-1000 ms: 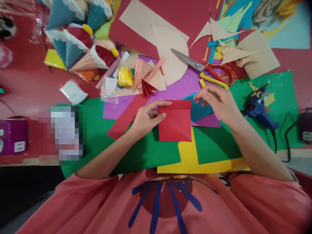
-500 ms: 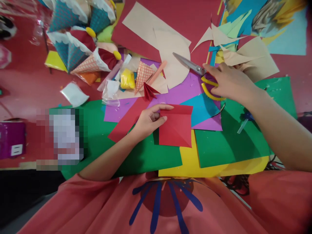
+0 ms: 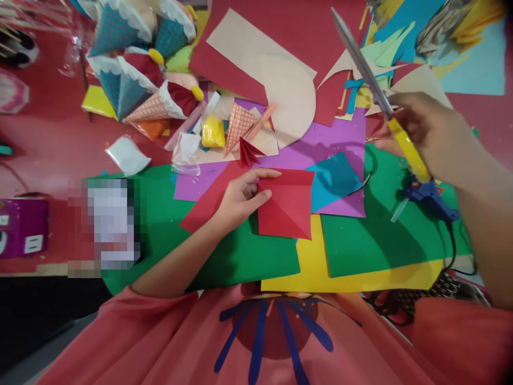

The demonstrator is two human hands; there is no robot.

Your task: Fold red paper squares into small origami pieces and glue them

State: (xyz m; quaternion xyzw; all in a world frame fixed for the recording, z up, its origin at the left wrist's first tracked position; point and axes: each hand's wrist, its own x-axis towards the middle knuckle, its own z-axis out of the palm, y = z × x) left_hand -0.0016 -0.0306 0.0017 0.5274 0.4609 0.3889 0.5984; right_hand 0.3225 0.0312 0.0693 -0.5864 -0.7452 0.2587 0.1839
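Seen from the head view, my left hand [image 3: 245, 202] grasps a squarish sheet of creased red paper [image 3: 285, 214] by its left edge, thumb and forefinger spread along it, a hold that seems meant to steady it and leaves the right side uncovered. The sheet sits in the near middle of the scene, over a broad green sheet [image 3: 188, 262] and a bright yellow sheet [image 3: 316, 278] that look laid out as a working base.

To the right, my right hand [image 3: 425, 136] is closed around long metal scissors with a yellow handle [image 3: 366, 69], raised clear of the surface. Their blades point far and left, probably the safer way, away from my other hand.

Just nearer than that grip, a blue plastic glue gun [image 3: 430, 197] lies on green paper, apparently parked within reach. A small pleated fan of dark red paper [image 3: 249, 152] rests just beyond the square, while gingham-patterned paper cones with white ruffled edges [image 3: 150, 101] crowd the far left, likely grouped there to leave me elbow room.
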